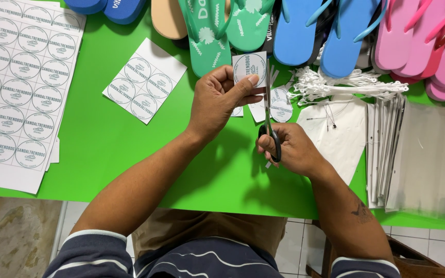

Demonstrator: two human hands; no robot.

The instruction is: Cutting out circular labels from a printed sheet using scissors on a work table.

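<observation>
Mid-cut: left hand (217,100) pinching round label square (249,68) above green counter (109,144), right hand (289,149) gripping scissors (269,113), blades at label's edge; next, probably turning paper to follow circle.

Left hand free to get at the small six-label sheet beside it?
Probably not yet: the left hand is pinching a label piece against the scissors. The path to the small sheet looks open.

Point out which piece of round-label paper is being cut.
The single-label square pinched in the left hand, against the scissors; the other sheets lie flat, untouched.
</observation>
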